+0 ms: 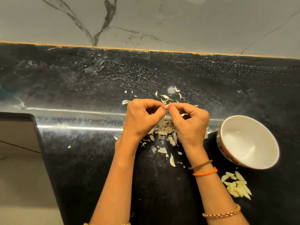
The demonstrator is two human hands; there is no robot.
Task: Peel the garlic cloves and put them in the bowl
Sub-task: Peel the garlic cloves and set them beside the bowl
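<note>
Head view: left hand (142, 118) and right hand (189, 122) jointly pinching garlic clove (166, 107) above heap of skins (164, 130) on black counter (81, 78); white bowl (248, 142) right; peeled cloves (237, 185) near it; marble wall (146, 21) behind.

We see everything through one wide-angle head camera, looking forward and steeply down over the black table (81, 78) toward the marble wall (162, 18). It sits close, with both forearms reaching in from the bottom edge.
</note>
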